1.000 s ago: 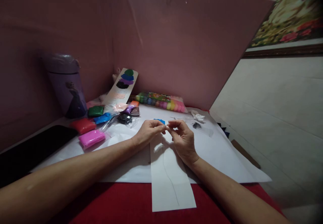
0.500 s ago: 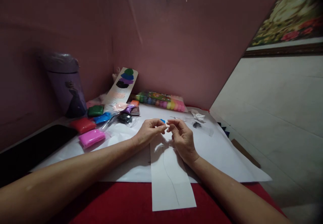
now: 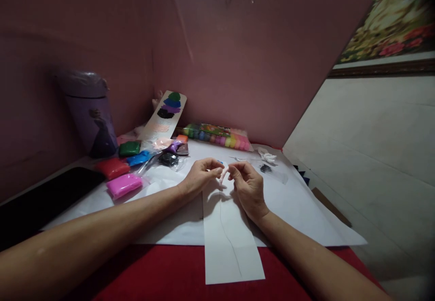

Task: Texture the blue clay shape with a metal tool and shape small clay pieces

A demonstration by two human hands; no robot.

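A small strand of pale pink modelling clay point(image 3: 223, 175) hangs between my two hands over a white card strip point(image 3: 231, 246). My left hand point(image 3: 204, 175) pinches at its left side with thumb and forefinger. From the right, my right hand point(image 3: 248, 184) has thumb and fingertips closed on its upper end. A thin curved pencil line runs down the card below the hands. The card's far end is partly covered by my hands, with a bit of blue showing there.
Bagged clay in pink point(image 3: 124, 185), red point(image 3: 113, 168), green point(image 3: 129, 148) and black point(image 3: 168, 159) lies at left, by a purple tumbler point(image 3: 90, 115). Behind are a painted card point(image 3: 168, 113) and a multicoloured clay pack point(image 3: 217, 136). White clay point(image 3: 267, 155) sits at right on white paper point(image 3: 295, 210).
The clay was mostly hidden in the fingertips before; now a longer strand of it shows, hanging downward. My hands have moved slightly apart.
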